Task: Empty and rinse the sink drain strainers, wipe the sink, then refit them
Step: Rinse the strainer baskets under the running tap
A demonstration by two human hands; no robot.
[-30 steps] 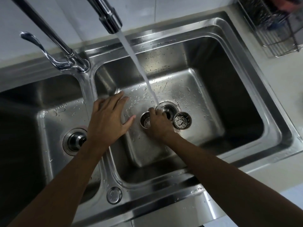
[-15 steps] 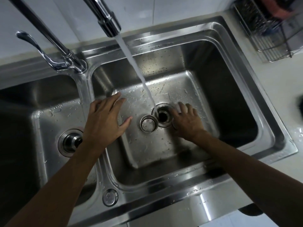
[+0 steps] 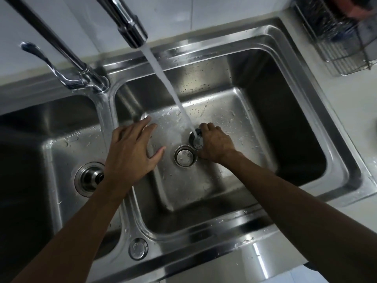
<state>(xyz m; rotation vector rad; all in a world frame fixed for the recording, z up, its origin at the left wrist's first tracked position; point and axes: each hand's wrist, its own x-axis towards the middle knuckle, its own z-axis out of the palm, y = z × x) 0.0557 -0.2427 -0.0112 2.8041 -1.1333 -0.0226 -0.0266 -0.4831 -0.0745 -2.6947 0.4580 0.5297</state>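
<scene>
I look down on a double-bowl stainless-steel sink (image 3: pixel 204 227) set in a pale surface (image 3: pixel 359 119) below a white tiled wall (image 3: pixel 183 15). In the left bowl, a round steel drain fitting (image 3: pixel 89 178) sits in its hole. A chrome swivel tap (image 3: pixel 130 27) rises from the back ledge and sends a stream of water (image 3: pixel 169 88) into the right bowl. A dark wire dish rack (image 3: pixel 342 43) stands on the surface at far right.

The left hand (image 3: pixel 132 154) lies palm down over the divider between the bowls, its grip spread wide and holding nothing; I cannot tell whether it touches the steel. Just right of it, a round steel strainer basket (image 3: pixel 185 158) rests loose on the right bowl's wet floor. The right hand (image 3: pixel 216 144) has its grip curled round a second small steel strainer cup (image 3: pixel 196 139), held under the stream just beside the first.
</scene>
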